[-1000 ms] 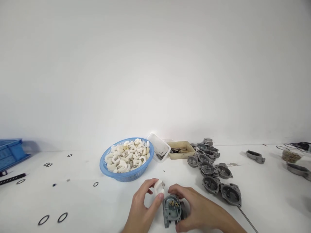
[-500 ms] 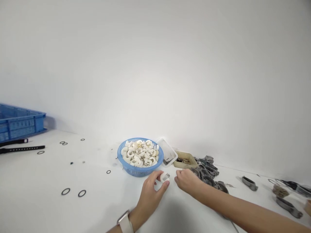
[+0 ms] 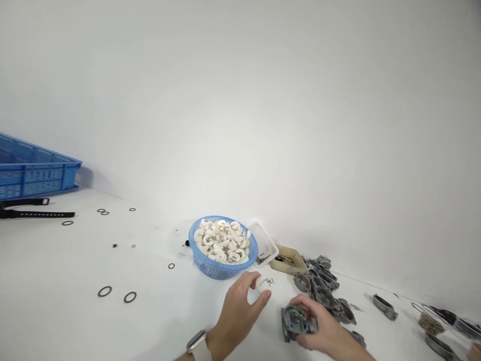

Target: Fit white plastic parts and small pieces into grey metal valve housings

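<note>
The right hand [image 3: 319, 328] is now gripping a grey carburetor body [image 3: 294, 319] by its right side, brass fittings showing in its face. Half a second ago, it was hovering closed beside the left hand [image 3: 240, 307], with no body visible. The left hand is pinching a white C-shaped float [image 3: 262, 287] between thumb and fingers. Both parts are therefore in hand but remaining apart; the work appears to be awaiting their joining. Beyond, grey castings [image 3: 325, 298] are lying clustered on the desk [image 3: 75, 306], and a blue basket [image 3: 216, 273] is holding more floats [image 3: 221, 243].
</note>
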Motion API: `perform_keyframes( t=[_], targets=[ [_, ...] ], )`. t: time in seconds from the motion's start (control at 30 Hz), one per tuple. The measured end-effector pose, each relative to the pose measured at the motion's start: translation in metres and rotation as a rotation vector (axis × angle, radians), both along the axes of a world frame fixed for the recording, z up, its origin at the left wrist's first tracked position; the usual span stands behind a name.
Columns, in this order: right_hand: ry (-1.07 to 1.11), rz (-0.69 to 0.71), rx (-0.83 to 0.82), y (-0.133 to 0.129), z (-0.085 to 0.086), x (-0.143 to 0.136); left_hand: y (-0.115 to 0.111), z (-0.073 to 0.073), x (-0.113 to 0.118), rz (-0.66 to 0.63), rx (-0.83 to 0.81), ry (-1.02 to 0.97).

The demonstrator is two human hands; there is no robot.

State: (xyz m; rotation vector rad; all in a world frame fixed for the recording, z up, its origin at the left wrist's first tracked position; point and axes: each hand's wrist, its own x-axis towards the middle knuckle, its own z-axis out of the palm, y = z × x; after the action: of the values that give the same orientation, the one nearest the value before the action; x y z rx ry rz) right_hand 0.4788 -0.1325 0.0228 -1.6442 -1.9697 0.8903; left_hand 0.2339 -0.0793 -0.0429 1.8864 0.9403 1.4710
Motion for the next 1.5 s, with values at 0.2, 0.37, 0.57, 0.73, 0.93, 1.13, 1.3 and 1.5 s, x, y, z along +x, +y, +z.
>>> perform_keyframes(
  t=[0.2,0.37,0.57,0.73,0.93,1.13,1.3,1.5],
  targets=[
    [0.359,-0.075,0.016,0.0,-0.069,-0.021,-0.012,0.001,0.005,-0.076,0.003,0.095],
    [0.426,-0.102,-0.065,-0.005,-0.076,-0.031,-0.019,0.001,0.008,-0.142,0.016,0.216],
    [0.19,0.197,-0.111,0.005,-0.014,-0.008,-0.018,-0.006,0.011,-0.227,-0.001,0.289],
    [-0.178,0.053,0.144,0.067,0.004,0.011,-0.013,-0.017,0.014,-0.248,-0.044,0.33],
    [-0.458,0.019,0.17,0.131,-0.017,-0.015,-0.005,-0.019,0.013,-0.262,-0.073,0.381],
    [-0.616,0.022,0.134,0.143,-0.031,-0.042,-0.01,-0.013,0.012,-0.259,-0.092,0.35],
    [-0.59,0.021,0.086,0.145,-0.029,-0.045,-0.017,-0.006,0.01,-0.284,-0.088,0.332],
    [-0.353,0.096,0.008,0.129,-0.002,-0.029,-0.02,0.005,0.006,-0.296,-0.136,0.344]
  ],
)
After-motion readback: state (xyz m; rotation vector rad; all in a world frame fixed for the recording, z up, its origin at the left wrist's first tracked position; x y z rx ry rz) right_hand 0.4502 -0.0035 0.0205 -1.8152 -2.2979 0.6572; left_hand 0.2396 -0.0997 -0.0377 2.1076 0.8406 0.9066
